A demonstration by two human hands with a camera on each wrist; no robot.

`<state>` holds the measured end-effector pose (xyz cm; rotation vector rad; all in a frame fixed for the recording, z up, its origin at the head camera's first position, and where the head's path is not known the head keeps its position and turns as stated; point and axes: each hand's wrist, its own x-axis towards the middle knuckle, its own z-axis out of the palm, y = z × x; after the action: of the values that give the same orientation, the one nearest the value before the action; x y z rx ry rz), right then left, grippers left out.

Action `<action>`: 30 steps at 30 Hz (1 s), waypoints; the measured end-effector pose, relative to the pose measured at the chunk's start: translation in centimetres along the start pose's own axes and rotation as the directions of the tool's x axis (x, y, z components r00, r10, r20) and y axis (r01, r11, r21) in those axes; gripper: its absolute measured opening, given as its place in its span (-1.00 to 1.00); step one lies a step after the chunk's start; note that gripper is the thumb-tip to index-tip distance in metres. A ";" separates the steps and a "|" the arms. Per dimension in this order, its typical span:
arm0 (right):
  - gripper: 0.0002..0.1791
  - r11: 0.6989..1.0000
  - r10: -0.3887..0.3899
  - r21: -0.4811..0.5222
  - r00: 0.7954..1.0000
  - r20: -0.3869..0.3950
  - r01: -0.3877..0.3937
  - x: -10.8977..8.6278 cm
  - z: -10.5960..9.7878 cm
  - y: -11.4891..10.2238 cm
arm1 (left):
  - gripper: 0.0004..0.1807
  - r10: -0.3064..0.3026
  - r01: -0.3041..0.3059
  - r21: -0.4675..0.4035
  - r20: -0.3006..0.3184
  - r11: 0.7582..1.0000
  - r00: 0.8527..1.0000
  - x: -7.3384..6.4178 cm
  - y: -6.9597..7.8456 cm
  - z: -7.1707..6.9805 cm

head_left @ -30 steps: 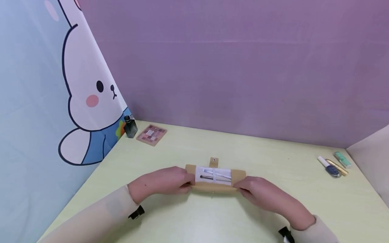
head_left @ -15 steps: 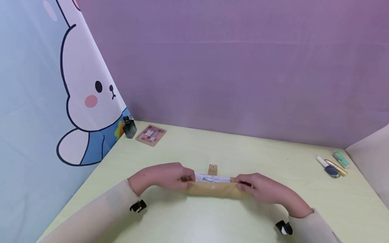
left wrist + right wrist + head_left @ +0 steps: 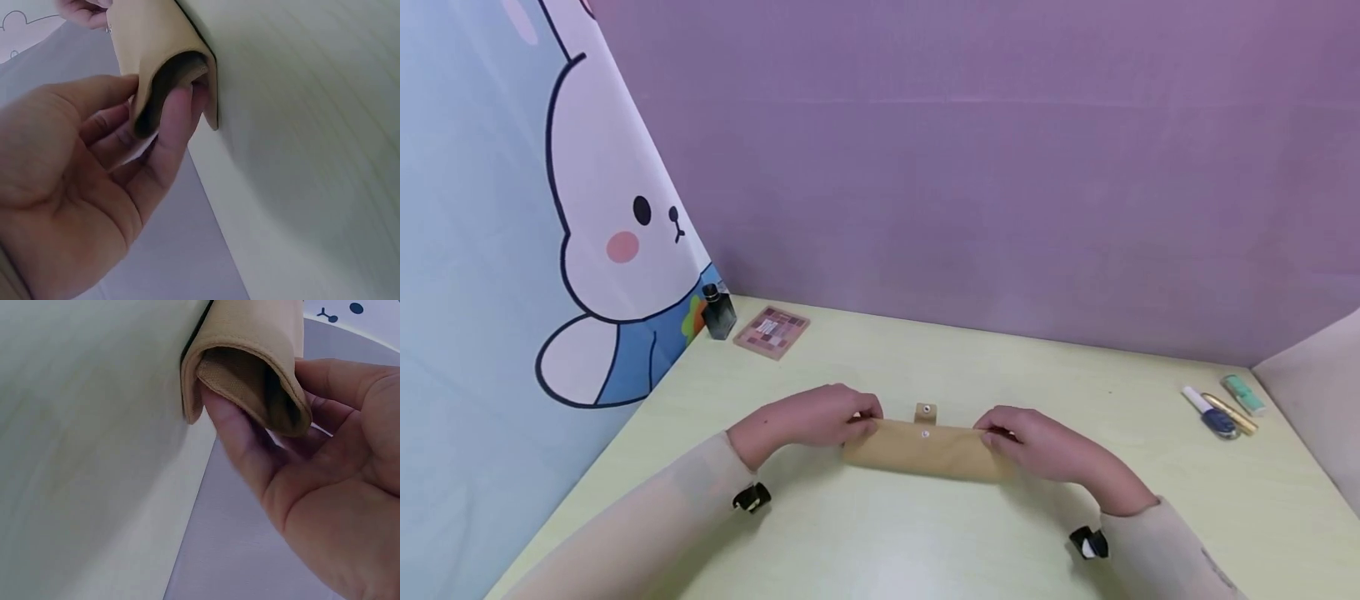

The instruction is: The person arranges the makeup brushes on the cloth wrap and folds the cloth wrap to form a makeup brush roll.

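A tan fabric brush roll (image 3: 921,450) lies folded over on the table, its near flap facing up with a metal snap showing. Behind its far edge a short strap (image 3: 926,411) with another snap sticks out. My left hand (image 3: 842,415) pinches the left end of the roll; in the left wrist view the thumb presses the outside while fingers reach into the fold. At the right end my right hand (image 3: 1030,442) grips likewise, with fingers inside the curled opening in the right wrist view. The white lining and brushes are hidden under the flap.
Far left on the pale table (image 3: 887,533) stand a dark bottle (image 3: 718,314) and a pink palette (image 3: 772,332). By the right edge lie a white-capped dark blue item (image 3: 1213,417), a gold tube (image 3: 1230,412) and a green item (image 3: 1243,394). A purple backdrop (image 3: 962,183) closes the back.
Both hands have folded the near part of the brush roll up and away from me. The lining and brushes, seen earlier, are now covered.
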<state>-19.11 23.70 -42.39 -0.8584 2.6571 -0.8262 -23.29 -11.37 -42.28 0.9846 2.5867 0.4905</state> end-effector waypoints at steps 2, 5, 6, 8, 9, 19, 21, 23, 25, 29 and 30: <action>-0.80 1.000 0.001 -0.009 1.000 -0.007 -0.001 0.2 0.2 0.2 | -0.83 -0.020 0.020 0.015 -0.006 1.000 1.000 0.3 0.2 0.1; -0.82 1.000 0.002 -0.019 1.000 -0.007 -0.002 0.5 0.6 0.4 | -0.83 -0.038 0.039 0.052 -0.027 0.998 0.999 0.6 0.5 0.4; -0.83 1.000 0.000 -0.031 1.000 -0.011 0.000 0.6 0.7 0.4 | -0.83 -0.039 0.041 0.074 -0.035 0.996 0.999 0.7 0.6 0.5; -0.88 0.998 0.009 -0.055 1.000 -0.022 -0.010 0.8 0.9 0.3 | -0.83 -0.038 0.045 0.139 -0.051 0.989 0.998 0.8 0.9 0.9; -0.91 0.997 0.013 -0.071 0.999 -0.030 -0.015 0.8 1.0 0.3 | -0.82 -0.038 0.048 0.177 -0.058 0.983 0.998 0.9 1.0 1.1; -0.64 0.990 0.067 -0.123 0.996 -0.060 -0.074 2.0 1.5 -1.3 | -0.78 0.105 -0.061 0.341 -0.110 0.938 0.988 0.7 3.2 2.0; -0.58 0.990 0.090 -0.104 0.994 -0.054 -0.095 2.3 1.6 -1.7 | -0.71 0.117 -0.087 0.337 -0.070 0.937 0.991 0.5 3.9 2.0; -0.56 0.989 0.119 -0.086 0.992 -0.048 -0.122 2.6 1.7 -2.0 | -0.64 0.116 -0.099 0.334 -0.033 0.937 0.993 0.2 4.5 2.2; -0.54 0.987 0.143 -0.071 0.989 -0.044 -0.146 3.0 1.9 -2.3 | -0.55 0.100 -0.093 0.336 -0.004 0.937 0.995 -0.1 5.0 2.4; -0.53 0.986 0.158 -0.037 0.987 -0.035 -0.160 3.6 2.2 -2.5 | -0.42 0.084 -0.084 0.353 0.016 0.932 0.996 -0.6 5.3 2.7; -0.54 0.986 0.162 -0.033 0.986 -0.034 -0.163 3.8 2.3 -2.6 | -0.40 0.083 -0.085 0.356 0.020 0.931 0.996 -0.7 5.3 2.8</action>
<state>-20.12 18.69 -42.93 -0.6304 2.7327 -0.7599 -18.60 -7.62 -42.34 1.2118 2.6934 0.0328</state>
